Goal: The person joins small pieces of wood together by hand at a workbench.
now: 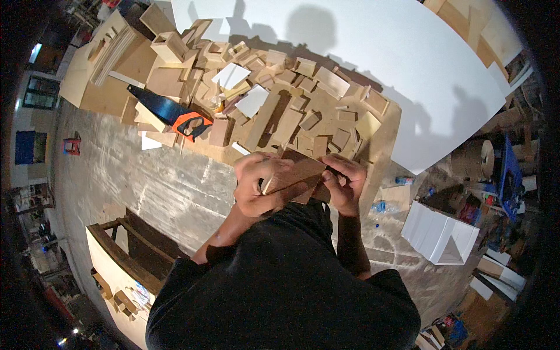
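Close to my body, a brown piece of wood (pixel 300 174) with flat faces is held between both hands. My left hand (pixel 252 182) has its fingers wrapped over the left side of it. At the opposite side, my right hand (pixel 346 182) pinches the edge between thumb and fingers. The palm-side grip of the left hand is hidden. Just beyond the hands lie many loose wooden offcuts (pixel 289 125) on a plywood work surface (pixel 385 125). A handsaw (pixel 192 124) with an orange and black handle rests at the left of the pile.
A large white sheet (pixel 373 41) spans the far side. Plywood boxes and boards (pixel 111 58) stand at the far left. Lower left is a wooden frame (pixel 105 233). A white box (pixel 437 233) sits on the concrete floor (pixel 157 192) at the right, near plastic bottles (pixel 382 207).
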The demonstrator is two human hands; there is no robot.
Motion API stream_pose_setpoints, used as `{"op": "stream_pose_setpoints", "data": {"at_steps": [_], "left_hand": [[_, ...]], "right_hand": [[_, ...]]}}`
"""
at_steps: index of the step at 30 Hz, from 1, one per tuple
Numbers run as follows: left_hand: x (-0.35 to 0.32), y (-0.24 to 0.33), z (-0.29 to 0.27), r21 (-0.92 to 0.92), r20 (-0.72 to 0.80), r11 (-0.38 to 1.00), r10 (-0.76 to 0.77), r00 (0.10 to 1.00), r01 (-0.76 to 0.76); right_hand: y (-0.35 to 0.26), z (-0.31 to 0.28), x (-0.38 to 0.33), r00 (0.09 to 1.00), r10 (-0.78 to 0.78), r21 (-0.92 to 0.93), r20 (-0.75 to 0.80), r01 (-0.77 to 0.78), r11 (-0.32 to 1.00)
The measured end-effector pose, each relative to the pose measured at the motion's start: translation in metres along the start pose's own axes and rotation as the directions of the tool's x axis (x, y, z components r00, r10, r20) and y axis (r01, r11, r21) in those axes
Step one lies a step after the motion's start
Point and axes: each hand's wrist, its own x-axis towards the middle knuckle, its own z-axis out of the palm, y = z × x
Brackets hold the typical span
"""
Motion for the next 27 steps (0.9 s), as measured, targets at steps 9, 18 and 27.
{"op": "stream_pose_setpoints", "data": {"at_steps": [9, 18, 27], "left_hand": [[-0.011, 0.001, -0.003, 0.006, 0.022, 0.998, -0.055, 0.998, 0.055], [-0.055, -0.055, -0.004, -0.254, 0.243, 0.683, -0.64, 0.729, 0.684], [-0.1, -0.095, -0.02, -0.05, 0.328, 0.271, -0.905, 0.272, 0.961]], "right_hand": [[0.012, 0.02, -0.014, 0.953, 0.3, 0.582, -0.026, -0.23, 0.78], [0.058, -0.018, -0.017, 0.802, 0.384, 0.61, -0.457, -0.032, 0.792], [0.105, -0.113, -0.039, 0.612, 0.365, 0.402, -0.702, -0.083, 0.912]]}}
